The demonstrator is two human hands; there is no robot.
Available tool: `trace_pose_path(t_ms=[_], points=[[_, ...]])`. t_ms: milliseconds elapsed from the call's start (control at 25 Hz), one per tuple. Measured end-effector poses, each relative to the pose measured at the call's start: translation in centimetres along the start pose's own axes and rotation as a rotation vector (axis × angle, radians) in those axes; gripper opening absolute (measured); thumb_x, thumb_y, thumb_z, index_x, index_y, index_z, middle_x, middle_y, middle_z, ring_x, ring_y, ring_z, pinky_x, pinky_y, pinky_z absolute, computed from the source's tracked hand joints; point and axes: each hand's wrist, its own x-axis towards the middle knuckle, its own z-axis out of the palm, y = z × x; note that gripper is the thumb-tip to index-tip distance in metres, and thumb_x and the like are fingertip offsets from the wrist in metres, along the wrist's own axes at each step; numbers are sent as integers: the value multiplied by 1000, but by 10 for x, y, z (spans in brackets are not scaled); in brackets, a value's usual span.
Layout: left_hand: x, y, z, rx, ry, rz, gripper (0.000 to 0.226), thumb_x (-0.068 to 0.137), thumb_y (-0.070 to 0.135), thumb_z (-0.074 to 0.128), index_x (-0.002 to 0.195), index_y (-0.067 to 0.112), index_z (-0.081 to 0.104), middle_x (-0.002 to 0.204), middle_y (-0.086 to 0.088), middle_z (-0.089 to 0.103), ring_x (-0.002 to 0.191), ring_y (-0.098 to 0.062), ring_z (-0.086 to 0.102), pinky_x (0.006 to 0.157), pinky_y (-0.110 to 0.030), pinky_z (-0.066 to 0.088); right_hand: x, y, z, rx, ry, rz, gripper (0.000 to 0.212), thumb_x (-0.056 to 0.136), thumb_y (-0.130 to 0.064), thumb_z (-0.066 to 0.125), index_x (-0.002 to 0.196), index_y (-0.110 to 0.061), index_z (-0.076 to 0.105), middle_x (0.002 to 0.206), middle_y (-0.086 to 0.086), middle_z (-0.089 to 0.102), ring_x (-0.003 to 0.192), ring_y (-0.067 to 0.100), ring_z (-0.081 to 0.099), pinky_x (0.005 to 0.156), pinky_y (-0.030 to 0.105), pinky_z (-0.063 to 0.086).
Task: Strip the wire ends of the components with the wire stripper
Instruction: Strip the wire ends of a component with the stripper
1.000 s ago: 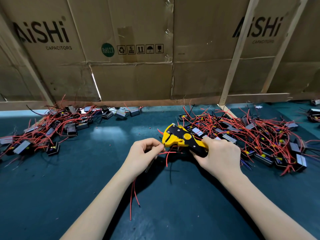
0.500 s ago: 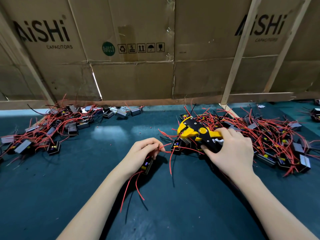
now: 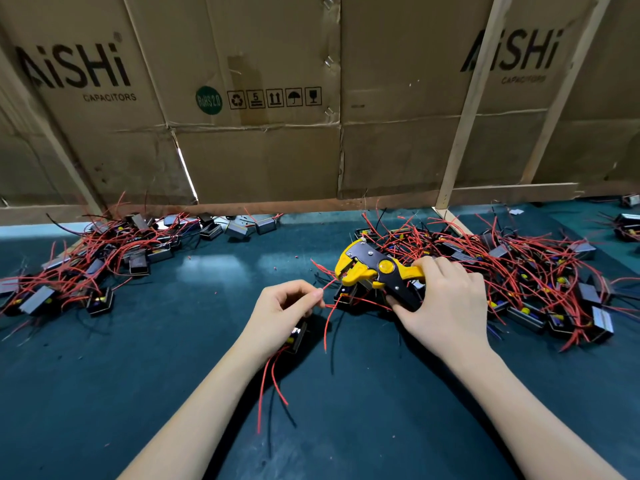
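Two hands at work: the left hand (image 3: 282,308) pinches a red wire (image 3: 329,287); at its two o'clock, the right hand (image 3: 446,304) grips the yellow stripper (image 3: 375,271), resting on a component (image 3: 348,292).

Both hands (image 3: 282,311) (image 3: 446,306) curled, gripping.

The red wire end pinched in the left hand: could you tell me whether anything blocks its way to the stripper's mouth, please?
Nothing visible does. The wire end in the left hand faces the wire stripper across open mat.
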Motion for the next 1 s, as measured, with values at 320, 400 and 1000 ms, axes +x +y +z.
trace_pose_path(t_ms=[320, 400, 1000], points=[[2, 0, 10, -1, 72, 15, 26, 95, 16, 62, 70, 14, 71, 69, -6, 67, 60, -2, 51, 60, -13, 42, 1, -4, 0, 9, -22, 0, 50, 66, -54, 76, 92, -15, 60, 84, 1, 61, 83, 29, 57, 70, 38, 32], [1, -2, 11, 21, 101, 6, 29, 94, 17, 63, 67, 16, 72, 63, -5, 64, 57, -2, 49, 59, -13, 41, 1, -5, -1, 46, -22, 3, 50, 67, -57, 74, 93, -16, 60, 84, -1, 61, 84, 28, 58, 71, 38, 32], [0, -5, 6, 69, 46, -21, 31, 92, 22, 65, 62, 20, 67, 58, -7, 57, 57, -14, 43, 56, -26, 35, 4, -3, -9, 26, -42, -49, 38, 63, -51, 80, 79, -18, 67, 68, 1, 64, 66, 31, 63, 62, 33, 42]])
